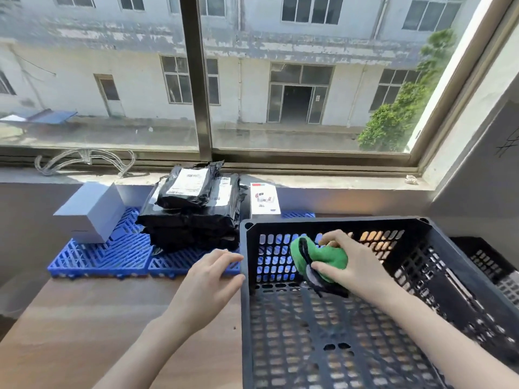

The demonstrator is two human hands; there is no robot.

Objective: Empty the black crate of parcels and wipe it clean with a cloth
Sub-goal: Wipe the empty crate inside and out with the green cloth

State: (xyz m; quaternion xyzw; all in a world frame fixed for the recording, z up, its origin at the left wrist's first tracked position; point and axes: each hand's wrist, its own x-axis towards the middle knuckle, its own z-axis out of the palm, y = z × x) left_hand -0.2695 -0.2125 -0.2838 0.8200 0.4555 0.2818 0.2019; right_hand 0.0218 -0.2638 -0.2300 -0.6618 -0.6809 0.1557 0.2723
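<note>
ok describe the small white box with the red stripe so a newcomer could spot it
Look under the window, at the blue plastic mat. Right of the black parcels stands the white box, upright and printed with product pictures, unlike the plain white box at left.

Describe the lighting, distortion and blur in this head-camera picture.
Head view: daylight from the window is bright and hazy; wide-angle bends its frame; the crate floor is soft near the bottom edge; the right hand and cloth are slightly blurred.
</note>
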